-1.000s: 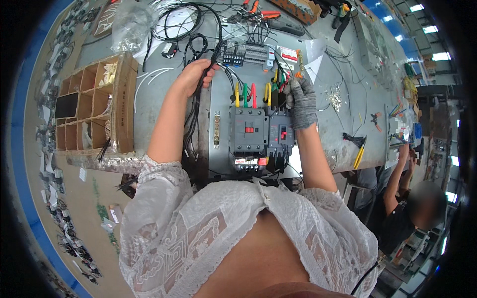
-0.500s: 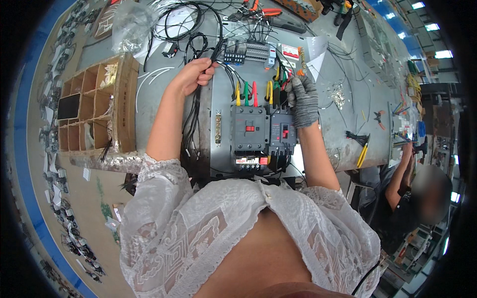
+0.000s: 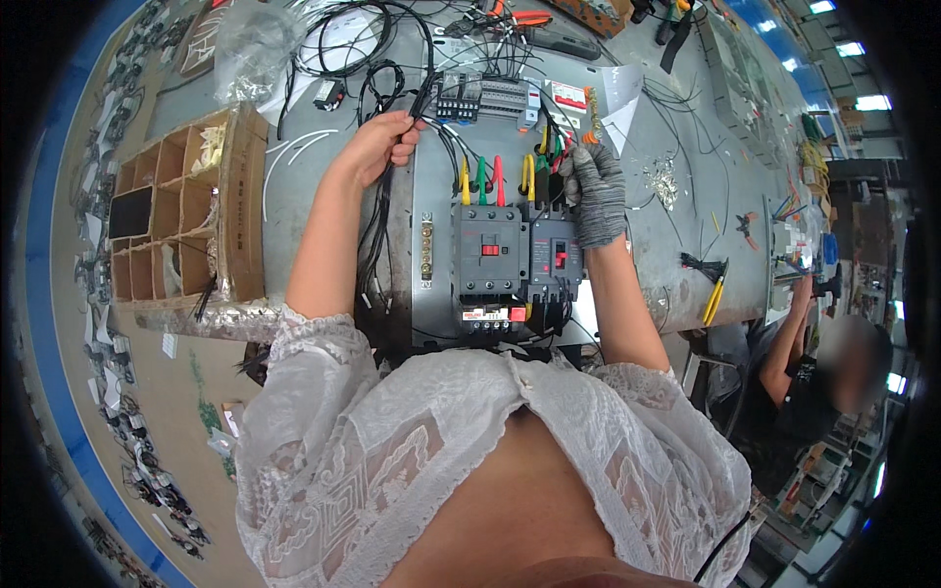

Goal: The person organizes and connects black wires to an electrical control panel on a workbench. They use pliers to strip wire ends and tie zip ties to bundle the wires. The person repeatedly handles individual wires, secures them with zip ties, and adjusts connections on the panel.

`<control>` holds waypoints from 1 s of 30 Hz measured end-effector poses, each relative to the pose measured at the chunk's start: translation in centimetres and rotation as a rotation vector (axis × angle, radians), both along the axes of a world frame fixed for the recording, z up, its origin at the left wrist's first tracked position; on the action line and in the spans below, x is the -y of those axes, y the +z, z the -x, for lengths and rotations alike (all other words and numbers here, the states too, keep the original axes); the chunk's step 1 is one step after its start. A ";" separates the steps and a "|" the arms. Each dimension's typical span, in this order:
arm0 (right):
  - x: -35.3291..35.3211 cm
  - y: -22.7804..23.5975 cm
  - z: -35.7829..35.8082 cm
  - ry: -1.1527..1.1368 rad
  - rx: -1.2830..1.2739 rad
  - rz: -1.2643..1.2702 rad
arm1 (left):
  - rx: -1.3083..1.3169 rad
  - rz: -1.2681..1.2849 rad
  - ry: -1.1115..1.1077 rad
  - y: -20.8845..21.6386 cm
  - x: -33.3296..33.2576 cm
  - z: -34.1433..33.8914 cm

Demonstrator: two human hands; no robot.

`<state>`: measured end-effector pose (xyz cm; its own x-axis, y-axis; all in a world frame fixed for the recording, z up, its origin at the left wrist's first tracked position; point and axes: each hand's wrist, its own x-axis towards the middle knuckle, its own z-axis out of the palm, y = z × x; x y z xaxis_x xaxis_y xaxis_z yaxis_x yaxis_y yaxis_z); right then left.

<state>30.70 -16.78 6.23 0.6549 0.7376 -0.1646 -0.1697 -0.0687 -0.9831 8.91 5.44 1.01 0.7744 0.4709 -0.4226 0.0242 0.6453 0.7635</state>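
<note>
My bare left hand (image 3: 383, 145) is closed round a bundle of black wires (image 3: 376, 230) at the left edge of a grey metal panel (image 3: 427, 316). On my right hand (image 3: 595, 186) is a grey knit glove; its fingers are pinched beside the wires above the smaller breaker, and what they hold is too small to make out. The panel carries a large grey circuit breaker (image 3: 489, 247) and a smaller one (image 3: 556, 257) with red switches. Yellow, green and red sleeved cables (image 3: 481, 183) rise from the large breaker. Terminal blocks (image 3: 502, 99) sit farther back.
A cardboard divider box (image 3: 240, 211) stands at the left. Coiled black wires (image 3: 358, 44) and orange-handled pliers (image 3: 529, 18) lie at the back. Yellow-handled pliers (image 3: 716, 299) and small metal parts (image 3: 663, 183) are on the right. Another person (image 3: 799, 392) works at the far right.
The view has shifted slightly. Both hands keep nearly the same places and grips.
</note>
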 end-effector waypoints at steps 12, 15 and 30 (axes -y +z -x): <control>-0.1 0.0 -0.1 0.001 0.032 0.015 | -0.018 0.037 -0.016 -0.1 -0.6 0.0; 0.0 -0.1 -0.1 0.008 0.058 0.026 | 0.002 0.030 -0.044 -0.5 -0.7 0.1; 0.2 0.2 -0.1 -0.004 0.021 0.022 | -0.084 -0.302 -0.002 -1.0 0.7 -0.9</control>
<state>30.79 -16.96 6.39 0.6616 0.7310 -0.1670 -0.1494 -0.0897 -0.9847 9.81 4.78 0.05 0.7441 0.5829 -0.3264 0.0964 0.3898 0.9159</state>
